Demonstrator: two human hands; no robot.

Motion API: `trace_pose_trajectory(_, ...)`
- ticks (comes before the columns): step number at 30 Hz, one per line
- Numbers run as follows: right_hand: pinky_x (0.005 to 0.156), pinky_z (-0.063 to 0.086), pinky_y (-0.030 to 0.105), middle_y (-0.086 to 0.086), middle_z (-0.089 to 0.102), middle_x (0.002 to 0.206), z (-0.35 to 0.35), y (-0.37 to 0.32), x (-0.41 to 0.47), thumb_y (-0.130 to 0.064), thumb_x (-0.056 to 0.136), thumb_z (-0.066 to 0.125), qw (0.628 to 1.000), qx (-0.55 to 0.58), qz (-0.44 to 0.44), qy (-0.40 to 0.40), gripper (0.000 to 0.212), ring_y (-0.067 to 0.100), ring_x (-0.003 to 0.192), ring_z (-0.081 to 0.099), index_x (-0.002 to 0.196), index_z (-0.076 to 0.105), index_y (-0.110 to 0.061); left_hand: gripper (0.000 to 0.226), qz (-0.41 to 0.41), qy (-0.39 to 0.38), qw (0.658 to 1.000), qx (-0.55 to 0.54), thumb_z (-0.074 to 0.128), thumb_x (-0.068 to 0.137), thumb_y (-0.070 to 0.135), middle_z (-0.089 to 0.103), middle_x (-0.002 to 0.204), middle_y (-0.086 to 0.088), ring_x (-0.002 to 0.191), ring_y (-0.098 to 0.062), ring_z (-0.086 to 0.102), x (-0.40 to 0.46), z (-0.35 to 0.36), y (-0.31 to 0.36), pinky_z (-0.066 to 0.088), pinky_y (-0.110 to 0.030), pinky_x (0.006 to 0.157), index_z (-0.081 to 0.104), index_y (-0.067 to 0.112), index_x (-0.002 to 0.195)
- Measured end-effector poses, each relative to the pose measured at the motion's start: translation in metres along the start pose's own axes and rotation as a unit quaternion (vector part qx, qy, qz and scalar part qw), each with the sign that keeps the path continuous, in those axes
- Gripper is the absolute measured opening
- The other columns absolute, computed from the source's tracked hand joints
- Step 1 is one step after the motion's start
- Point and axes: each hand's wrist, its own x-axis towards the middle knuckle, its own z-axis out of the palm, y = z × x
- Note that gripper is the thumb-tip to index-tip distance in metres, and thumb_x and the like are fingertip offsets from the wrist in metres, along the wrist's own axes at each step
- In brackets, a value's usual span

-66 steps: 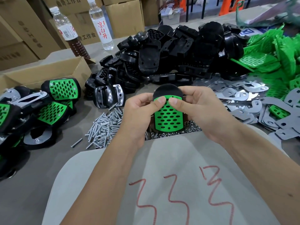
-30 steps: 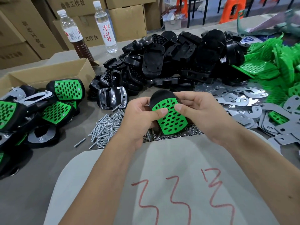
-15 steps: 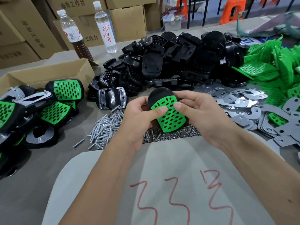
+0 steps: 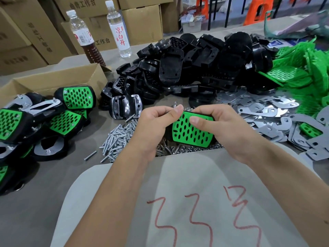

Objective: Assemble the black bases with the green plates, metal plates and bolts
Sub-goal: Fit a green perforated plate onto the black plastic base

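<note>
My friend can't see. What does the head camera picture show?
Both hands, left hand and right hand, hold a green plate on a black base over bolts. Black bases are piled behind; metal plates lie right.

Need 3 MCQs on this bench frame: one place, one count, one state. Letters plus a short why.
1. Where does the pile of bolts lie?
A. left of the hands
B. inside the cardboard box
C. on top of the black bases

2. How many bottles stand at the back?
A. one
B. two
C. four

3. What is the state of the green plate between the hands?
A. lying loose on the table
B. held by both hands on a black base
C. stacked in the green pile

Key: 1 A, bolts lie on the table beside the left hand. 2 B, two capped bottles show. 3 B, the left hand and right hand grip it.
</note>
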Motion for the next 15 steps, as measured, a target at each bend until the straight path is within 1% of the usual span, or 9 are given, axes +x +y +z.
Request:
trace_pose_trajectory(2,0.081,0.056,0.041,0.013,0.076,0.098,-0.002,0.000,0.000,-0.020,0.101,0.067,1.000,0.004,-0.007,-0.013,0.013,0.020,0.085,0.069,0.100,0.080,-0.016,0.039,0.000,-0.015,1.000,0.019,0.071,0.092,0.039,0.078,0.091,-0.015,0.087,-0.028,0.075,0.000,-0.002,0.003,0.061,-0.043,0.080,0.078,0.001,0.094)
trace_pose_trajectory(4,0.079,0.054,0.044,0.011,0.075,0.094,-0.004,-0.001,0.000,-0.026,0.098,0.069,1.000,-0.002,-0.015,-0.020,0.014,0.022,0.084,0.068,0.099,0.079,-0.016,0.048,-0.001,-0.034,0.999,0.035,0.068,0.087,0.048,0.079,0.097,-0.015,0.097,-0.031,0.075,-0.001,-0.002,0.005,0.057,-0.048,0.094,0.079,0.002,0.097)
trace_pose_trajectory(5,0.077,0.054,0.044,0.009,0.074,0.091,-0.005,-0.001,0.000,-0.030,0.095,0.068,1.000,-0.007,-0.017,-0.021,0.017,0.022,0.082,0.067,0.097,0.078,-0.016,0.051,-0.001,-0.042,0.998,0.038,0.066,0.087,0.051,0.079,0.097,-0.014,0.097,-0.029,0.076,-0.002,-0.001,0.006,0.058,-0.046,0.093,0.078,0.002,0.097)
trace_pose_trajectory(6,0.076,0.054,0.046,0.007,0.074,0.090,-0.005,-0.001,0.001,-0.032,0.093,0.068,0.999,-0.015,-0.019,-0.023,0.019,0.024,0.082,0.067,0.096,0.077,-0.016,0.055,-0.003,-0.041,0.998,0.039,0.063,0.090,0.053,0.079,0.093,-0.012,0.090,-0.026,0.076,-0.002,0.000,0.006,0.061,-0.041,0.087,0.076,-0.001,0.097)
trace_pose_trajectory(7,0.075,0.055,0.050,0.008,0.074,0.090,-0.004,-0.001,0.001,-0.034,0.092,0.067,0.999,-0.024,-0.021,-0.026,0.019,0.027,0.082,0.068,0.096,0.076,-0.017,0.061,-0.006,-0.030,0.999,0.041,0.060,0.095,0.054,0.078,0.087,-0.010,0.080,-0.023,0.074,-0.002,0.002,0.006,0.061,-0.035,0.076,0.071,-0.006,0.097)
trace_pose_trajectory(9,0.076,0.058,0.055,0.011,0.075,0.092,-0.002,0.000,0.000,-0.034,0.092,0.067,0.998,-0.033,-0.024,-0.040,0.018,0.030,0.083,0.071,0.097,0.077,-0.019,0.063,-0.011,0.012,0.999,0.048,0.053,0.104,0.050,0.066,0.076,-0.011,0.067,-0.021,0.063,-0.004,0.007,0.008,0.054,-0.027,0.056,0.061,-0.012,0.096)
trace_pose_trajectory(10,0.075,0.058,0.056,0.012,0.074,0.092,0.000,0.000,0.000,-0.034,0.092,0.067,0.998,-0.033,-0.026,-0.043,0.018,0.030,0.083,0.070,0.097,0.077,-0.019,0.058,-0.011,0.032,0.998,0.047,0.051,0.107,0.047,0.061,0.073,-0.011,0.064,-0.019,0.059,-0.005,0.010,0.008,0.050,-0.025,0.051,0.062,-0.010,0.094)
trace_pose_trajectory(12,0.074,0.058,0.061,0.017,0.072,0.092,0.003,0.000,0.000,-0.034,0.093,0.068,0.998,-0.036,-0.036,-0.045,0.019,0.031,0.082,0.068,0.097,0.076,-0.017,0.047,-0.020,0.071,0.997,0.025,0.052,0.108,0.039,0.056,0.062,-0.004,0.053,-0.013,0.057,-0.006,0.013,0.010,0.046,-0.020,0.045,0.061,0.003,0.079)
trace_pose_trajectory(15,0.072,0.056,0.064,0.024,0.068,0.092,0.004,-0.003,0.000,-0.033,0.094,0.067,0.996,-0.048,-0.057,-0.038,0.023,0.034,0.078,0.066,0.098,0.074,-0.012,0.046,-0.047,0.091,0.994,-0.028,0.053,0.108,0.035,0.053,0.049,0.006,0.041,-0.008,0.055,-0.007,0.016,0.014,0.044,-0.018,0.040,0.053,0.017,0.066)
